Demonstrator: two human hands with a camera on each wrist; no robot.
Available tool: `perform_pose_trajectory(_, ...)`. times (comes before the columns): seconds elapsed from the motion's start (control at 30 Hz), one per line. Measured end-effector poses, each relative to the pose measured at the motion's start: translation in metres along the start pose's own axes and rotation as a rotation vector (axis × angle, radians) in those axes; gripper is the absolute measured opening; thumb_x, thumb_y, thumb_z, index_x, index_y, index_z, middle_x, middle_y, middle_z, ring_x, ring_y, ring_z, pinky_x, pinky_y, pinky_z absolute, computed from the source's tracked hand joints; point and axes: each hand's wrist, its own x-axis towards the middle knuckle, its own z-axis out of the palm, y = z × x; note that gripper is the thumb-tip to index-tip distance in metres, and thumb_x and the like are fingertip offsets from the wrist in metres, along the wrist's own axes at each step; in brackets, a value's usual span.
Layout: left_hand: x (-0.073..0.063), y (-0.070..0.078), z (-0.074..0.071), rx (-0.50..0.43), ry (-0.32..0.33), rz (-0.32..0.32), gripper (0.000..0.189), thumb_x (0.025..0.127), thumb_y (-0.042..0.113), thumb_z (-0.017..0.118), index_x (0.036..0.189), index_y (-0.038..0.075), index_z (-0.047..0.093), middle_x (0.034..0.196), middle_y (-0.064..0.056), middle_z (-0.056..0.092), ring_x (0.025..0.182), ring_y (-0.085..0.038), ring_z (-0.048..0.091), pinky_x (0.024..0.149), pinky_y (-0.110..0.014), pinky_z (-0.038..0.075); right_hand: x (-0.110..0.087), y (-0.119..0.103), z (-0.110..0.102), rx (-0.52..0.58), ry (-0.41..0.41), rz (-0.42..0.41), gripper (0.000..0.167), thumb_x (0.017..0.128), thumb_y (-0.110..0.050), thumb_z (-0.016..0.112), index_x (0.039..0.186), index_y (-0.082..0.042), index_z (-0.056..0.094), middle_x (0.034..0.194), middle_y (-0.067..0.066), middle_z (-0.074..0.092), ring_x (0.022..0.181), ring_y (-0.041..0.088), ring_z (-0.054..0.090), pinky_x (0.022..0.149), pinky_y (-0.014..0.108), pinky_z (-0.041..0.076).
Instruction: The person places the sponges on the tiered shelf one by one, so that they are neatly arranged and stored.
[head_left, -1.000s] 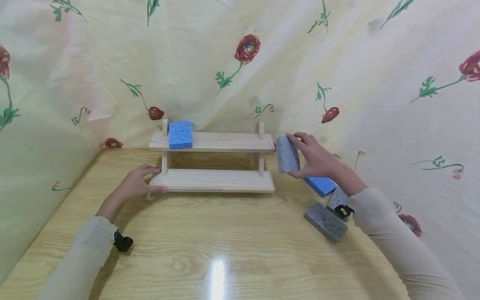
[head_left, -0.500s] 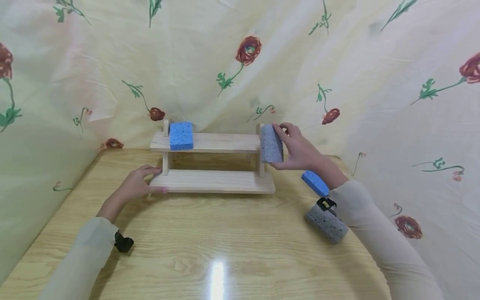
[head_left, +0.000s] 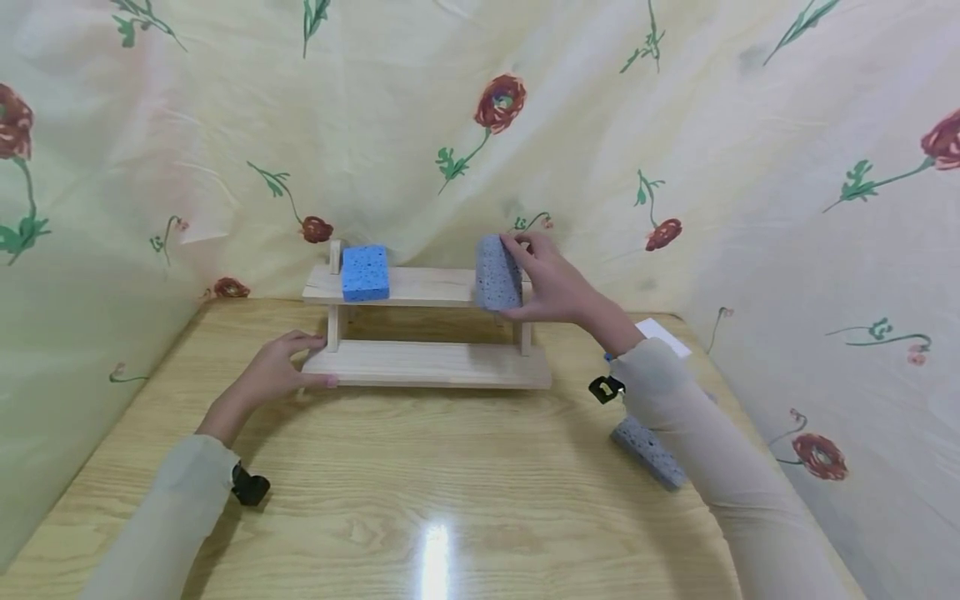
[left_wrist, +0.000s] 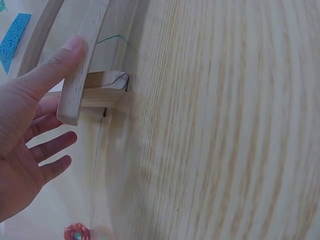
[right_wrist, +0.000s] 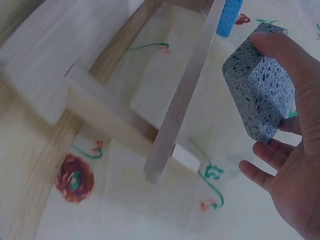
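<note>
A small two-tier wooden shelf (head_left: 427, 362) stands on the table near the back. My left hand (head_left: 273, 371) grips the left end of its lower board, thumb on the front edge, as the left wrist view shows on the board (left_wrist: 80, 85). My right hand (head_left: 555, 287) holds a grey speckled sponge (head_left: 497, 273) on end between thumb and fingers. In the head view this sponge overlaps the right part of the upper board; the right wrist view shows the grey sponge (right_wrist: 262, 85) above that board. A blue sponge (head_left: 366, 273) rests at the upper board's left end.
Another grey sponge (head_left: 647, 450) lies on the table (head_left: 420, 467) at the right, partly behind my right sleeve (head_left: 697, 433). A flat white piece (head_left: 663, 335) shows beyond that forearm. Flower-patterned cloth (head_left: 420, 125) hangs behind and at both sides.
My right hand has carried the grey sponge left and up, from beside the shelf to over its upper board's right part. My left hand has stayed on the shelf.
</note>
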Motion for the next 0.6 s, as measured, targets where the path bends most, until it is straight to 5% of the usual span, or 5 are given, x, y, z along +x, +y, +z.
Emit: perform_pose_trajectory(0.6,-0.001,0.005,-0.003,0.029,-0.027,-0.015,0.09,0.079,0.053,0.084,0.146,0.001,0.054,0.15,-0.03,0.046,0.139,-0.052,0.042,0.113,-0.069,0.036,0.046,-0.031,0.018,-0.011,-0.074,0.008,0.116,0.074,-0.049,0.086,0.161,-0.005,0.025,0.149,0.022,0.031,0.127,0.032,0.037,0.102,0.044,0.046)
